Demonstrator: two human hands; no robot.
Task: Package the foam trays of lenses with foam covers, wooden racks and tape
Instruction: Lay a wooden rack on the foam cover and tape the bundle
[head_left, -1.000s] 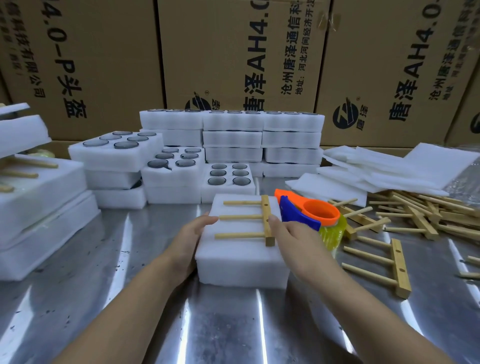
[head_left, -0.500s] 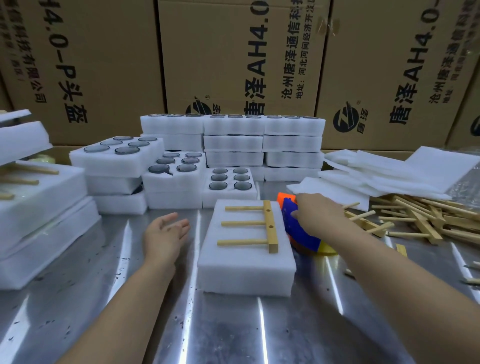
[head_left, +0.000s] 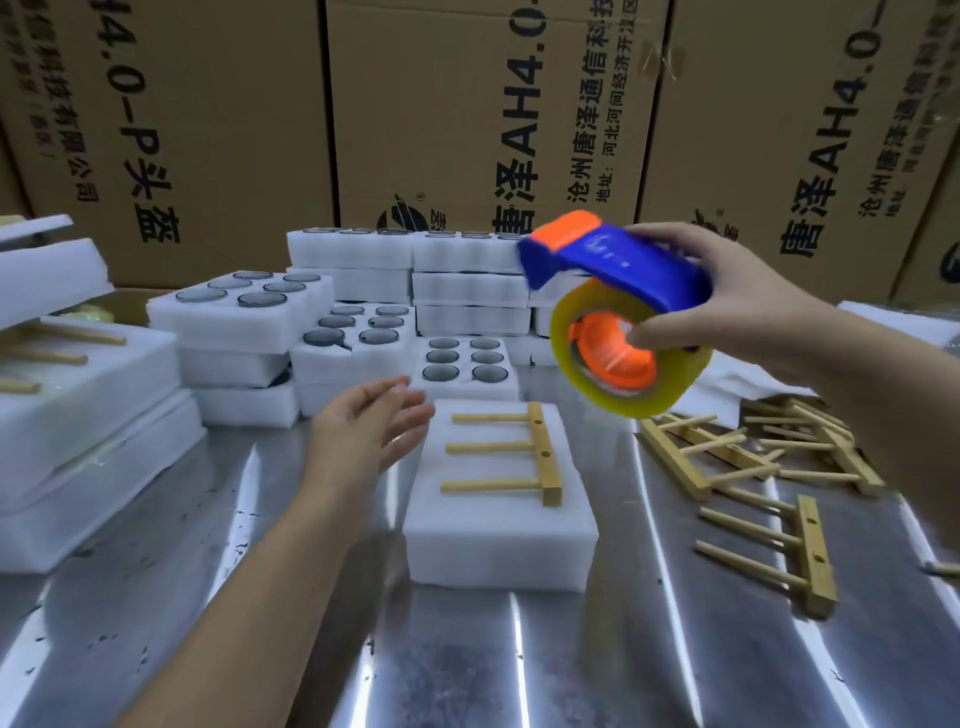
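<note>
The bare metal worktop (head_left: 649, 665) is nearest. In the middle of it sits the covered foam tray (head_left: 498, 540), closed under its foam cover, with a wooden rack (head_left: 540, 457) lying flat on top, pegs pointing left. No tape shows on it yet. The left grip (head_left: 363, 431) was pressed against the tray's left side a second ago. It has now come off and hovers just beside the far left corner, fingers straight, holding nothing. The right grip (head_left: 748, 306) has made the bigger change. A second ago it was at the tray's right edge, then it reached for the tape dispenser (head_left: 613, 260) lying on the worktop behind the tray. Now it holds the dispenser in the air above and beyond the tray's far right corner. Its fingers are wrapped over the blue handle and its thumb is at the orange hub of the yellowish tape roll (head_left: 670, 384). I judge that covering and racking are done for this tray and taping is about to start. The rack rests loose, so the free hand will likely need to steady it. To the right lie spare racks (head_left: 810, 561). Further back stand open trays of lenses (head_left: 462, 364), then stacked trays (head_left: 467, 286) against cardboard boxes (head_left: 467, 104).
</note>
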